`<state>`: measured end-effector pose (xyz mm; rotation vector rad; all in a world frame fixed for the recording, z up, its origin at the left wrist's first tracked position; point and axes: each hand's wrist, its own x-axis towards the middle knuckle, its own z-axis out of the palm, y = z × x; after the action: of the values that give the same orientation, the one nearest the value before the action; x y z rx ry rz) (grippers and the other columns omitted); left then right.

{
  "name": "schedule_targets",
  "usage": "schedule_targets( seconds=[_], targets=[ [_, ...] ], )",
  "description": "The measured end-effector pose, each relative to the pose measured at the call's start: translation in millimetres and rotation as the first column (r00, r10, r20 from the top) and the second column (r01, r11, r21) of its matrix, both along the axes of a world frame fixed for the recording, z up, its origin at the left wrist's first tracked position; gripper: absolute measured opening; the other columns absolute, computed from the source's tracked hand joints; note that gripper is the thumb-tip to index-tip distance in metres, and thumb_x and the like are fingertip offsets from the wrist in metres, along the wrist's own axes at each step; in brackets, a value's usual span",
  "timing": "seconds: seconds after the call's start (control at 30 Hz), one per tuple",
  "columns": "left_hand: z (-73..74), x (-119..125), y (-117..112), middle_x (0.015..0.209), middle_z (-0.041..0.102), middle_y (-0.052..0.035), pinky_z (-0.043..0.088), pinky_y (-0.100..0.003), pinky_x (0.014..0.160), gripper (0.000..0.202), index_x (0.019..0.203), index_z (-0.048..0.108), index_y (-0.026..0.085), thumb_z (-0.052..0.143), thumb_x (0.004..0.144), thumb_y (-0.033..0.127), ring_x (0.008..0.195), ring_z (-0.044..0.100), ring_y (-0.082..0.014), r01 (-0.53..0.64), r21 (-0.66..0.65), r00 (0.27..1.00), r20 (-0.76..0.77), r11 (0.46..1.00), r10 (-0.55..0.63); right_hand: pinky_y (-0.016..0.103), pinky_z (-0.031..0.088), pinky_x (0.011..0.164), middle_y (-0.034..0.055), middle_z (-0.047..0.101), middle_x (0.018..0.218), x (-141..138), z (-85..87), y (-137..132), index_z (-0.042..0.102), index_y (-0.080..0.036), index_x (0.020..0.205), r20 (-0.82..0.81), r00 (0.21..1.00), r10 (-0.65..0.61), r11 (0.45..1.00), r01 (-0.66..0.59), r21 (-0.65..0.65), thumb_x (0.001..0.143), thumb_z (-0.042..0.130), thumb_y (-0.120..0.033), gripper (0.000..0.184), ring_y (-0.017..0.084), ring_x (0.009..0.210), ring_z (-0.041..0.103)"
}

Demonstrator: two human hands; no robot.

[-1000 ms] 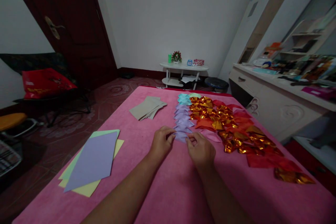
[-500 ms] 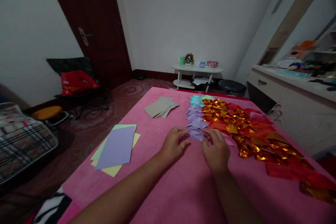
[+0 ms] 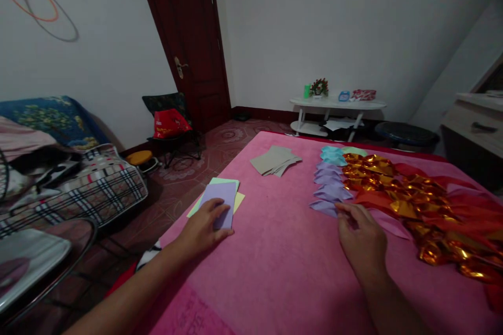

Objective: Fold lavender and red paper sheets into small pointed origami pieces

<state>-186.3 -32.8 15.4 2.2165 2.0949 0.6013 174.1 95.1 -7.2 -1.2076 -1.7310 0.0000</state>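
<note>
My left hand (image 3: 206, 222) rests over the sheet stack at the left, its thumb and fingers apart on the top purple paper sheet (image 3: 220, 191). Green (image 3: 231, 183) and yellow paper (image 3: 239, 200) stick out beneath. To the right, my right hand (image 3: 361, 238) pinches with thumb and forefinger at the right tip of the nearest purple folded paper (image 3: 325, 207). That piece lies at the front of a column of purple folded pieces (image 3: 328, 178), with light blue ones (image 3: 332, 154) behind. Just right of the column are shiny gold folded pieces (image 3: 369, 167).
A fanned pile of grey paper (image 3: 275, 159) lies mid-table on the pink cloth (image 3: 275, 267). Red folded pieces (image 3: 375, 199) lie among the gold ones. A small white table (image 3: 334, 103) stands at the wall, a dark round stool (image 3: 406, 133) beside it.
My left hand has left the purple folded paper and moved left onto the paper stack. My right hand stays by the folded piece. The view has turned left.
</note>
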Motion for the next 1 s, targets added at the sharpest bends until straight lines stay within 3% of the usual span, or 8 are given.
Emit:
schedule_targets(
  seconds=[0.1, 0.27, 0.37, 0.43, 0.57, 0.73, 0.93, 1.0],
  targets=[
    [-0.5, -0.2, 1.4, 0.109, 0.062, -0.0093, 0.048, -0.033, 0.085, 0.032, 0.105, 0.069, 0.022, 0.055, 0.084, 0.042, 0.097, 0.059, -0.0231, -0.011, -0.017, 1.0, 0.025, 1.0, 0.012, 0.029, 0.047, 0.069, 0.0057, 0.066, 0.088, 1.3, -0.6, 0.2, 0.065, -0.02, 0.089, -0.012, 1.0, 0.013, 1.0, -0.013, -0.011, 0.079, 0.047, -0.019, 0.02, 0.019, 0.075, 0.062],
    [9.9, 1.2, 3.3, 0.098, 0.064, -0.0066, 0.047, -0.028, 0.082, 0.028, 0.097, 0.072, 0.023, 0.054, 0.085, 0.04, 0.09, 0.06, -0.0194, -0.001, -0.032, 0.992, 0.125, 0.999, 0.005, 0.029, 0.047, 0.068, 0.0054, 0.066, 0.088, 1.6, -0.1, 0.0, 0.065, -0.019, 0.089, -0.029, 0.999, 0.035, 0.999, -0.036, -0.039, 0.078, 0.048, -0.019, 0.02, 0.018, 0.074, 0.061],
    [14.1, -9.0, 8.4, 0.11, 0.063, -0.0075, 0.044, -0.031, 0.089, 0.036, 0.092, 0.074, 0.024, 0.048, 0.086, 0.049, 0.101, 0.058, -0.0212, 0.011, -0.126, 0.982, 0.189, 0.992, 0.013, 0.029, 0.047, 0.069, 0.005, 0.066, 0.087, 1.0, -0.2, 0.2, 0.065, -0.019, 0.089, -0.036, 0.998, 0.048, 0.998, -0.049, -0.046, 0.078, 0.049, -0.019, 0.02, 0.018, 0.074, 0.061],
    [13.4, -21.3, 15.0, 0.122, 0.058, -0.0097, 0.042, -0.033, 0.094, 0.044, 0.088, 0.074, 0.021, 0.042, 0.088, 0.051, 0.109, 0.055, -0.0236, -0.087, -0.163, 0.976, 0.184, 0.983, 0.117, 0.029, 0.047, 0.068, 0.0049, 0.066, 0.086, 0.7, 0.1, 0.2, 0.065, -0.019, 0.089, -0.043, 0.998, 0.054, 0.997, -0.056, -0.048, 0.078, 0.049, -0.02, 0.019, 0.018, 0.071, 0.06],
    [6.7, -45.7, 27.3, 0.123, 0.058, -0.0161, 0.041, -0.036, 0.094, 0.076, 0.123, 0.057, 0.014, 0.072, 0.061, 0.055, 0.11, 0.055, -0.0299, -0.318, -0.157, 0.943, 0.047, 0.935, 0.329, 0.029, 0.046, 0.064, 0.0045, 0.065, 0.083, 0.4, 1.0, 0.1, 0.065, -0.019, 0.089, -0.055, 0.997, 0.054, 0.996, -0.058, -0.069, 0.079, 0.049, -0.021, 0.019, 0.016, 0.064, 0.058],
    [0.5, -52.6, 33.5, 0.119, 0.06, -0.0142, 0.044, -0.03, 0.083, 0.088, 0.126, 0.051, 0.015, 0.078, 0.052, 0.053, 0.104, 0.058, -0.0286, -0.391, -0.206, 0.908, 0.075, 0.897, 0.413, 0.029, 0.046, 0.065, 0.0049, 0.065, 0.082, 1.0, 0.0, 1.1, 0.065, -0.019, 0.087, -0.053, 0.995, 0.084, 0.993, -0.088, -0.075, 0.08, 0.049, -0.023, 0.018, 0.017, 0.065, 0.058],
    [-2.4, -53.9, 37.9, 0.088, 0.069, -0.0067, 0.043, -0.027, 0.064, 0.062, 0.102, 0.064, 0.014, 0.08, 0.049, 0.042, 0.078, 0.063, -0.024, -0.352, -0.314, 0.839, 0.311, 0.882, 0.446, 0.03, 0.046, 0.067, 0.0051, 0.065, 0.085, 3.0, -4.1, 2.4, 0.066, -0.019, 0.088, -0.054, 0.994, 0.1, 0.99, -0.105, -0.09, 0.08, 0.049, -0.023, 0.019, 0.018, 0.069, 0.059],
    [-4.1, -51.9, 38.3, 0.073, 0.068, -0.0053, 0.041, -0.026, 0.057, 0.048, 0.085, 0.066, 0.012, 0.08, 0.049, 0.04, 0.066, 0.062, -0.0218, -0.283, -0.365, 0.719, 0.531, 0.887, 0.448, 0.03, 0.047, 0.068, 0.0049, 0.065, 0.085, 2.9, -4.7, 2.4, 0.065, -0.019, 0.089, -0.054, 0.992, 0.11, 0.989, -0.115, -0.097, 0.08, 0.049, -0.023, 0.018, 0.018, 0.07, 0.06]
  ],
)
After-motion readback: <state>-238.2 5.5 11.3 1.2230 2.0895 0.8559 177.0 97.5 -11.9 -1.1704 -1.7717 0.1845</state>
